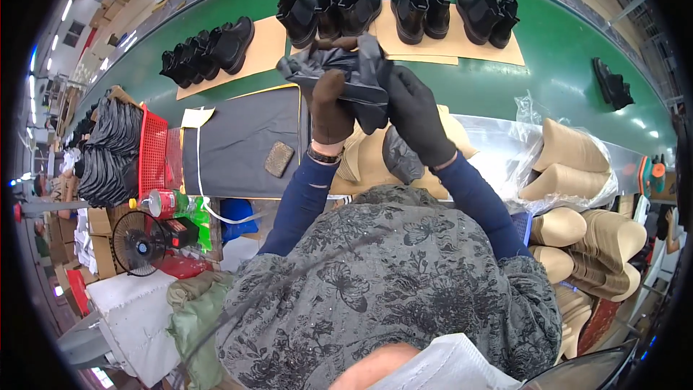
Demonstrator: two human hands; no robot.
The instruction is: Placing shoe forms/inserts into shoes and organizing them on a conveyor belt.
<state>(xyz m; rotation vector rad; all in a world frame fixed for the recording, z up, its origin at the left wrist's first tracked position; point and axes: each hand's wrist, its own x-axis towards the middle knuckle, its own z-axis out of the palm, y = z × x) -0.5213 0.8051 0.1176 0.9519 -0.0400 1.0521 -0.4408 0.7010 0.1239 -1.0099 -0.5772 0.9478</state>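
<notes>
In front of my chest, above the near edge of the green worktop, both hands hold up a crumpled black sheet (pixel 350 76), thin and glossy like paper or plastic film. My left hand (pixel 331 112), in a brown glove, is closed on its left side, with its fingers partly hidden behind the folds. My right hand (pixel 421 115), in a dark grey glove, grips the right edge. Whether anything lies inside the folds cannot be seen. Below the hands are tan insole-shaped pieces (pixel 354 155) and a crumpled dark wad (pixel 401 155).
Black shoes (pixel 411 11) stand in groups on tan boards across the green belt (pixel 570 65). A brownish block (pixel 279 159) rests on black sheets (pixel 242 137) at left. Beyond them are a red basket (pixel 151 148), a bottle (pixel 164 203) and a fan (pixel 138 243). Stacked insoles (pixel 606 242) lie right.
</notes>
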